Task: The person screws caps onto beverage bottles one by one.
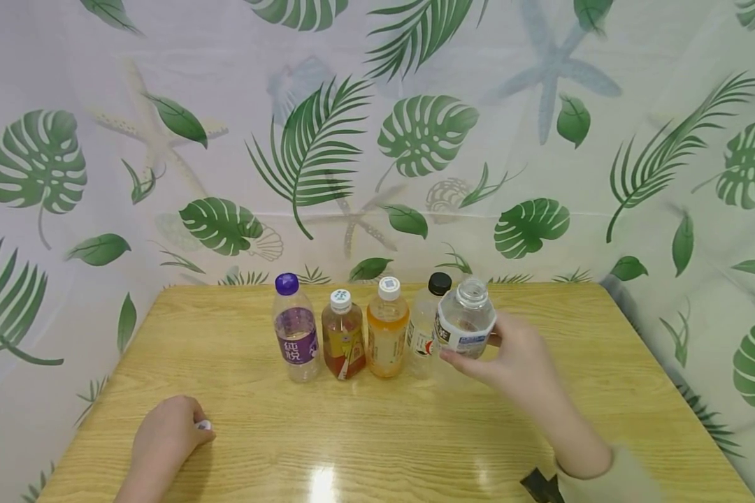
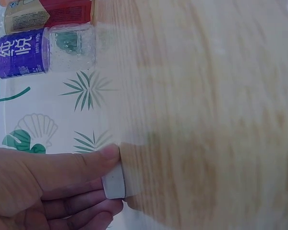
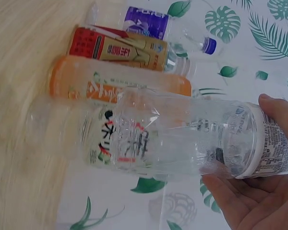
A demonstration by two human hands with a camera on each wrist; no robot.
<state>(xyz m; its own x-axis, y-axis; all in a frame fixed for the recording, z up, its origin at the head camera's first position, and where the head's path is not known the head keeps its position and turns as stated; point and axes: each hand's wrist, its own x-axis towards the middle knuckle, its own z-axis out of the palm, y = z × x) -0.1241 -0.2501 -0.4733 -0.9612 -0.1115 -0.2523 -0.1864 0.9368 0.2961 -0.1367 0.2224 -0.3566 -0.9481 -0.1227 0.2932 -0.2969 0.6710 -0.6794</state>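
My left hand (image 1: 166, 429) rests low over the left side of the table and pinches a white bottle cap (image 2: 115, 182) between thumb and fingers, with the cap at the tabletop. My right hand (image 1: 522, 356) grips a clear plastic bottle (image 1: 465, 321) around its white label, thumb in front. That bottle stands roughly upright, its neck uncapped. It partly covers a clear bottle with a black cap (image 1: 440, 283) just to its left. Whether the gripped bottle's base touches the table, I cannot tell.
Left of the black-capped bottle stand an orange drink bottle (image 1: 388, 335), a red-brown drink bottle (image 1: 343, 339) and a purple-capped clear bottle (image 1: 297, 335). They form a row toward the back of the wooden table (image 1: 327, 436). A leaf-patterned cloth (image 1: 340, 140) hangs behind.
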